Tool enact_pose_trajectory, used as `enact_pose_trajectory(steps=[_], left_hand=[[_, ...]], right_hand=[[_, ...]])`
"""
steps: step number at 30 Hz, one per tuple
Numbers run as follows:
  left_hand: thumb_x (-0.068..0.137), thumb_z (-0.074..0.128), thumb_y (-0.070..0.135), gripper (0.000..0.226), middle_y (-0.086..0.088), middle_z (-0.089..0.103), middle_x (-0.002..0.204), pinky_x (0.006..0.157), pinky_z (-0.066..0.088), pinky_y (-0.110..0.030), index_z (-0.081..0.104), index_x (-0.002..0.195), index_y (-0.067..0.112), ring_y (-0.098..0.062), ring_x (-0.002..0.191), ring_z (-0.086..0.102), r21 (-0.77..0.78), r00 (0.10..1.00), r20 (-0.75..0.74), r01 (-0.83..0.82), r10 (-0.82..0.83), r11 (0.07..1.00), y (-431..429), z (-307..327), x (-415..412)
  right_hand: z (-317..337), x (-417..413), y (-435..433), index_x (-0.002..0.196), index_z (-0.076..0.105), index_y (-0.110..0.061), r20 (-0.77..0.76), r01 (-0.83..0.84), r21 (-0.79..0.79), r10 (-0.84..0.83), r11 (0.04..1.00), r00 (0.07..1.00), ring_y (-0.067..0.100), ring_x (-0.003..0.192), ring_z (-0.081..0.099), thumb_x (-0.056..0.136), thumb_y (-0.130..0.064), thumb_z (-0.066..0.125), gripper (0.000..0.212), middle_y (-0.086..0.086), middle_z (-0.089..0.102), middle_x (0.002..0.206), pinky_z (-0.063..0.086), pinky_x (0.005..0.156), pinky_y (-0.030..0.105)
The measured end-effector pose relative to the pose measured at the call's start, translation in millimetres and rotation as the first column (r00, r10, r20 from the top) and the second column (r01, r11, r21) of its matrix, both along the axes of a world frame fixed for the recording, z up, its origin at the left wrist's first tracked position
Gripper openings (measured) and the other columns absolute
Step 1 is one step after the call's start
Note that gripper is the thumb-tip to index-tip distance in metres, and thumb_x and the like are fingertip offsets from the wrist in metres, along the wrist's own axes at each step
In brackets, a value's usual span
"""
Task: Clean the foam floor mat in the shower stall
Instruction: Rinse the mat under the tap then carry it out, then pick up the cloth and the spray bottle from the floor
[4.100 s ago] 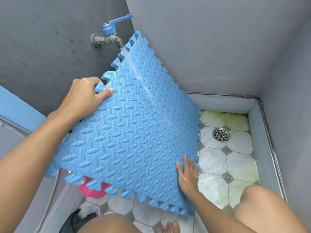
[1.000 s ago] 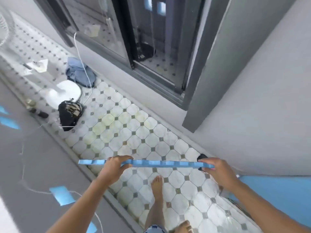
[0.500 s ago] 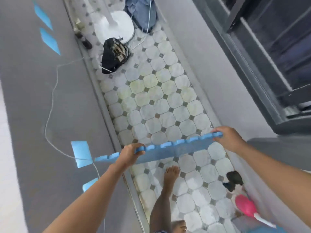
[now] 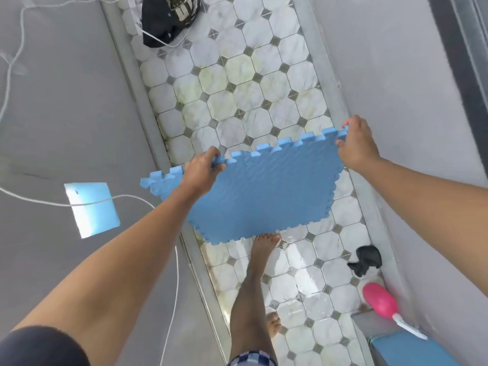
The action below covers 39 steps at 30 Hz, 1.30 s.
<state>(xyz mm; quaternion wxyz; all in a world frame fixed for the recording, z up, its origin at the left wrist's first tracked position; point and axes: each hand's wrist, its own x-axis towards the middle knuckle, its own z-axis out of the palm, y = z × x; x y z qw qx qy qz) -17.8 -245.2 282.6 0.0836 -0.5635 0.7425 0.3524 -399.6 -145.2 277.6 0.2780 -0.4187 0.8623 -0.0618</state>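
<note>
The blue foam mat (image 4: 266, 191) with its jigsaw edge hangs in the air above the tiled floor, tilted so its textured face shows. My left hand (image 4: 202, 171) grips its far edge near the left corner. My right hand (image 4: 356, 145) pinches the far right corner. The mat's near edge hangs just over my bare foot (image 4: 264, 247).
A narrow strip of octagonal tiles (image 4: 237, 96) runs between grey walls. A black bag (image 4: 169, 17) with a white cable lies at the far end. A black cloth (image 4: 365, 260) and a pink brush (image 4: 380, 302) lie at the right wall. A blue patch (image 4: 91, 208) marks the left wall.
Earlier the mat leaned under the running tap. Since then I have stood and turned to the tiled strip; the mat, edge-on a moment ago, has tipped so its face shows.
</note>
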Motion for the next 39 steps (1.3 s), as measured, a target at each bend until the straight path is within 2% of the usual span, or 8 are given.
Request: enact_pose_trajectory(steps=[4, 12, 17, 21, 26, 31, 35, 39], left_hand=[[0.102, 0.059, 0.036, 0.038, -0.012, 0.057, 0.132, 0.104, 0.032, -0.049, 0.058, 0.136, 0.017, -0.034, 0.126, 0.049, -0.134, 0.982, 0.187, 0.034, -0.008, 0.99, -21, -16, -15], [0.095, 0.065, 0.05, 0.092, -0.009, 0.036, 0.162, 0.12, 0.02, -0.067, 0.012, 0.165, 0.021, -0.031, 0.154, 0.024, 0.071, 0.893, 0.411, 0.171, -0.185, 0.983, -53, -27, -27], [0.092, 0.066, 0.058, 0.097, -0.006, 0.028, 0.168, 0.118, 0.033, -0.057, 0.014, 0.166, 0.023, -0.033, 0.153, 0.027, 0.129, 0.883, 0.408, 0.197, -0.233, 0.972, -56, -19, -28], [0.096, 0.062, 0.058, 0.088, -0.006, 0.032, 0.167, 0.112, 0.042, -0.052, 0.021, 0.165, 0.023, -0.033, 0.15, 0.031, 0.138, 0.909, 0.318, 0.236, -0.268, 0.962, -32, -6, -43], [0.099, 0.06, 0.053, 0.074, -0.006, 0.044, 0.159, 0.107, 0.046, -0.049, 0.033, 0.16, 0.021, -0.031, 0.145, 0.04, 0.164, 0.918, 0.137, 0.349, -0.372, 0.923, 52, 14, -91], [0.098, 0.066, 0.045, 0.059, -0.006, 0.061, 0.139, 0.099, 0.046, -0.041, 0.047, 0.147, 0.018, -0.028, 0.13, 0.054, 0.303, 0.859, 0.0, 0.488, -0.512, 0.819, 181, 16, -146], [0.094, 0.072, 0.038, 0.05, -0.005, 0.068, 0.125, 0.099, 0.048, -0.036, 0.057, 0.137, 0.015, -0.028, 0.12, 0.062, 0.409, 0.803, -0.045, 0.558, -0.595, 0.722, 290, 7, -189], [0.093, 0.073, 0.041, 0.045, -0.002, 0.072, 0.115, 0.089, 0.051, -0.032, 0.063, 0.129, 0.017, -0.024, 0.107, 0.067, 0.444, 0.809, -0.093, 0.556, -0.581, 0.703, 385, -6, -230]], right_hand=[[-17, -5, -16, 0.137, 0.042, -0.018, -0.055, -0.063, -0.004, 0.062, 0.998, 0.997, 0.031, 0.14, 0.027, 0.091, -0.007, 0.064, 0.052, 0.012, 0.031, 0.148, 0.046, 0.095, 0.048], [-22, 0, -44, 0.159, 0.011, -0.026, 0.064, -0.025, 0.079, 0.02, 0.997, 0.998, 0.025, 0.151, 0.018, 0.091, -0.012, 0.062, 0.086, 0.002, 0.01, 0.167, 0.034, 0.111, 0.043], [-14, 36, -31, 0.154, 0.026, -0.023, 0.266, 0.191, -0.022, -0.179, 0.981, 0.947, 0.028, 0.129, 0.051, 0.09, -0.017, 0.066, 0.076, 0.005, 0.043, 0.152, 0.043, 0.094, 0.033], [-17, 72, 39, 0.143, 0.04, -0.02, 0.411, 0.197, 0.062, -0.205, 0.978, 0.888, 0.028, 0.115, 0.06, 0.093, -0.015, 0.066, 0.057, 0.007, 0.048, 0.146, 0.043, 0.081, 0.028], [-17, 99, 174, 0.125, 0.055, -0.015, 0.485, 0.422, 0.246, -0.488, 0.873, 0.726, 0.025, 0.106, 0.062, 0.089, -0.014, 0.069, 0.039, 0.009, 0.061, 0.124, 0.046, 0.086, 0.03], [2, 108, 318, 0.097, 0.062, -0.019, 0.519, 0.689, 0.371, -0.754, 0.623, 0.403, 0.028, 0.09, 0.066, 0.081, -0.016, 0.066, 0.017, 0.003, 0.067, 0.094, 0.055, 0.079, 0.041], [15, 101, 430, 0.097, 0.065, -0.015, 0.509, 0.825, 0.424, -0.852, 0.374, 0.124, 0.02, 0.069, 0.063, 0.084, -0.008, 0.063, 0.015, 0.008, 0.067, 0.085, 0.047, 0.056, 0.03], [1, 95, 539, 0.088, 0.067, -0.024, 0.443, 0.886, 0.42, -0.897, 0.197, -0.011, 0.025, 0.073, 0.068, 0.075, -0.017, 0.067, 0.015, 0.015, 0.071, 0.092, 0.055, 0.066, 0.038]])
